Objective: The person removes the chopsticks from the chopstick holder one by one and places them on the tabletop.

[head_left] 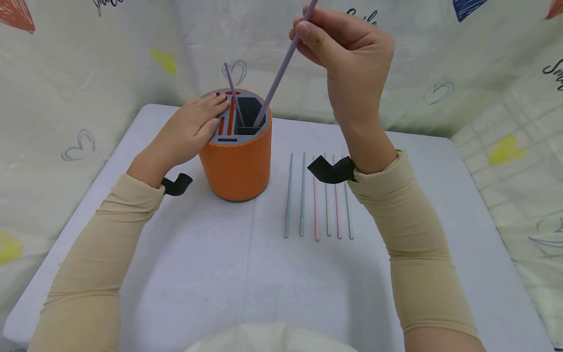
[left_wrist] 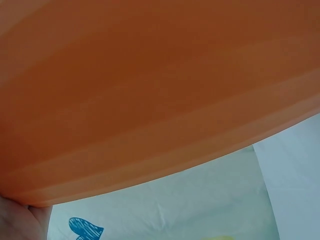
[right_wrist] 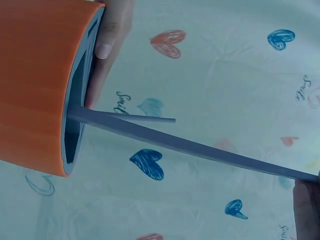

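An orange round utensil holder (head_left: 237,168) with a grey slotted top stands at the back left of the table. My left hand (head_left: 186,127) rests on the left part of its top, fingers laid over the slots; in the left wrist view the holder's wall fills most of the picture. Between thumb and fingers, my right hand (head_left: 352,56) pinches a purple chopstick (head_left: 283,66) near its upper end. That chopstick slants down, its lower end inside the large compartment. Another purple chopstick (head_left: 233,88) leans in the same compartment. Their bottom ends are hidden.
Right of the holder, several chopsticks lie side by side on the white table (head_left: 246,278): blue (head_left: 288,200), pink (head_left: 316,210) and green (head_left: 328,210). My right wrist strap (head_left: 332,169) covers some upper ends. A printed cloth (head_left: 272,44) hangs behind the table.
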### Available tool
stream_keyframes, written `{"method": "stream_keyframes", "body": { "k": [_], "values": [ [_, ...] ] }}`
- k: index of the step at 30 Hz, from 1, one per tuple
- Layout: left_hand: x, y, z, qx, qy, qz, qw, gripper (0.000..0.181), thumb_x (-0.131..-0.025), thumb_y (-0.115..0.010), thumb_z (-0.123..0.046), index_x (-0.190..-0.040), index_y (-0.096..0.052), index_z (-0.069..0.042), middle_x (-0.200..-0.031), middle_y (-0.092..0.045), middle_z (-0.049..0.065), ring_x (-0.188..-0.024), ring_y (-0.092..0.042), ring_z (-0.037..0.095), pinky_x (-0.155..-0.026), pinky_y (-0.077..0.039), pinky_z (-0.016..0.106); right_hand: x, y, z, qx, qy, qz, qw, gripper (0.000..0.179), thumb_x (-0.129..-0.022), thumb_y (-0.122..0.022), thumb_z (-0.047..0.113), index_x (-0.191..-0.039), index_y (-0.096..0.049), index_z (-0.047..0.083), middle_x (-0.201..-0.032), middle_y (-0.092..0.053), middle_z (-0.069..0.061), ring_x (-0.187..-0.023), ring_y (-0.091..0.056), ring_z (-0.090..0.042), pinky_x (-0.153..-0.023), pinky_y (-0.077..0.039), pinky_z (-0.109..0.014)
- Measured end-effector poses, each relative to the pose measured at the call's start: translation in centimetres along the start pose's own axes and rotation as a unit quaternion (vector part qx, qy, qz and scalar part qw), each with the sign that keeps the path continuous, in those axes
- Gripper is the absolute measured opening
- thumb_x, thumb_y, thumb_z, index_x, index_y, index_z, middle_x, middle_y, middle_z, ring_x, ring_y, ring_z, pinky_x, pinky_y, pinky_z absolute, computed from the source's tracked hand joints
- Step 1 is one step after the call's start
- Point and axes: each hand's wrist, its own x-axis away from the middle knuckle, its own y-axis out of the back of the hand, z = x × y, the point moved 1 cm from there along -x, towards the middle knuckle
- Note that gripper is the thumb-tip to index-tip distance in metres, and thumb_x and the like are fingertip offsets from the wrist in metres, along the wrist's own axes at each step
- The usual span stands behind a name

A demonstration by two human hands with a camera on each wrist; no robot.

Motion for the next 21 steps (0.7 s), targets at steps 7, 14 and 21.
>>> {"method": "stream_keyframes", "body": {
  "k": [7, 14, 21],
  "values": [
    [0.9, -0.1, -0.2, 0.003, 0.003, -0.008, 1.0000, 0.048, -0.100, -0.028, -0.024, -0.144, -0.033, -0.007, -0.152, -0.028, 0.007, -0.143, -0.016, 0.023, -0.119, -0.010, 0.037, -0.2, 2.2, 0.5, -0.048, 0.029, -0.048, 0.9973, 0.012, -0.074, -0.069, -0.010, -0.086, -0.068, -0.015, -0.076, -0.068, -0.022, -0.074, -0.067, -0.037, -0.074, -0.057, -0.041],
    [1.2, -0.1, -0.4, 0.011, 0.004, -0.015, 0.9998, 0.047, -0.100, -0.030, -0.023, -0.144, -0.034, -0.008, -0.151, -0.029, 0.008, -0.143, -0.017, 0.023, -0.119, -0.010, 0.037, -0.3, 6.0, 0.3, -0.100, -0.100, -0.089, 0.9859, 0.023, -0.066, -0.076, -0.011, -0.087, -0.067, -0.016, -0.074, -0.068, -0.023, -0.069, -0.068, -0.034, -0.072, -0.056, -0.041],
    [1.0, -0.3, -0.4, 0.011, 0.000, -0.020, 0.9997, 0.047, -0.099, -0.031, -0.024, -0.143, -0.035, -0.008, -0.151, -0.030, 0.008, -0.143, -0.018, 0.023, -0.119, -0.011, 0.037, 1.3, 10.9, -2.1, -0.037, -0.213, -0.067, 0.9740, 0.027, -0.065, -0.079, -0.004, -0.089, -0.069, -0.013, -0.077, -0.070, -0.019, -0.068, -0.069, -0.028, -0.070, -0.056, -0.039]
  ]
}}
